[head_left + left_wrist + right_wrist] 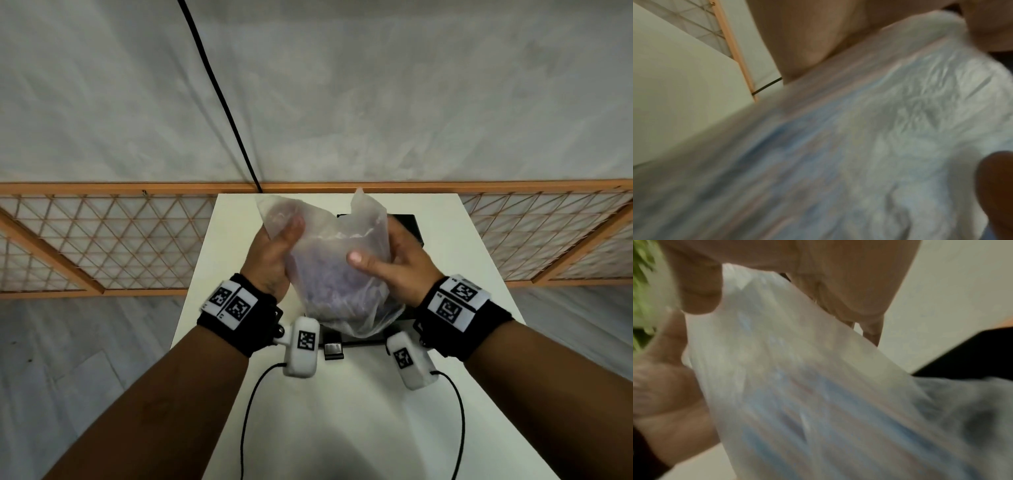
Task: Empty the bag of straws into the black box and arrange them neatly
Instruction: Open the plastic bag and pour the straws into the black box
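A translucent plastic bag (337,274) of bluish-purple straws hangs between both hands above the black box (407,228), which it mostly hides. My left hand (277,253) grips the bag's upper left side, fingers curled round the plastic. My right hand (387,257) holds the upper right side, thumb pressed on the front. The bag's top corners stick up past the hands. Both wrist views are blurred and filled by the bag (869,138) (797,386); a corner of the box (972,356) shows at the right.
The box sits on a small white table (342,411) whose far edge meets an orange lattice fence (102,236). A metal latch (334,349) on the box faces me. A black cable (219,92) runs down the grey backdrop. Wrist-camera cables trail over the near table.
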{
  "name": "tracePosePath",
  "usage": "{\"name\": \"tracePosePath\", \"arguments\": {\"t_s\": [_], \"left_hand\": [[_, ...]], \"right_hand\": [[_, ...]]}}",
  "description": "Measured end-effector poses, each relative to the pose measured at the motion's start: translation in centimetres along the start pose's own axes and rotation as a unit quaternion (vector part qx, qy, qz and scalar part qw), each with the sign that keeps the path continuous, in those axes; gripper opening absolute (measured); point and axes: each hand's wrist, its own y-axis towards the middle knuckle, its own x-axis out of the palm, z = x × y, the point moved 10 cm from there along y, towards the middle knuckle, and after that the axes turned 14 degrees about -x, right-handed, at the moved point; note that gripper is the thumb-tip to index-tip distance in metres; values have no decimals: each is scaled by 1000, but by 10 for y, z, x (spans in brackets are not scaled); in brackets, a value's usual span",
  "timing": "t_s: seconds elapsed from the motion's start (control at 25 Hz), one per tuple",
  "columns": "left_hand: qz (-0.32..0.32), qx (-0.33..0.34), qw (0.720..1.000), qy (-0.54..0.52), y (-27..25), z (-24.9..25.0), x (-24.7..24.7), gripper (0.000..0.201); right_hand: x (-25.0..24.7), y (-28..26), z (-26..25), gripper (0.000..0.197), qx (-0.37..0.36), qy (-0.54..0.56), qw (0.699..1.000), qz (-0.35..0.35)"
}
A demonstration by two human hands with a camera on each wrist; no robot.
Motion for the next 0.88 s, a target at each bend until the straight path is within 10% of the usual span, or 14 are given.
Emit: {"name": "tracePosePath", "arguments": {"t_s": [0.2,0.56,0.88], "left_hand": [[66,48,997,4,-1,34,-6,20],[75,-55,996,-3,-4,-18,-26,120],[113,-81,990,-17,2,-23,-32,35]], "right_hand": [[-14,29,-32,5,-75,-132,988,32],[-16,44,-67,8,-149,-212,965,49],[-5,53,-93,27,-184,-283,941,-25]]}}
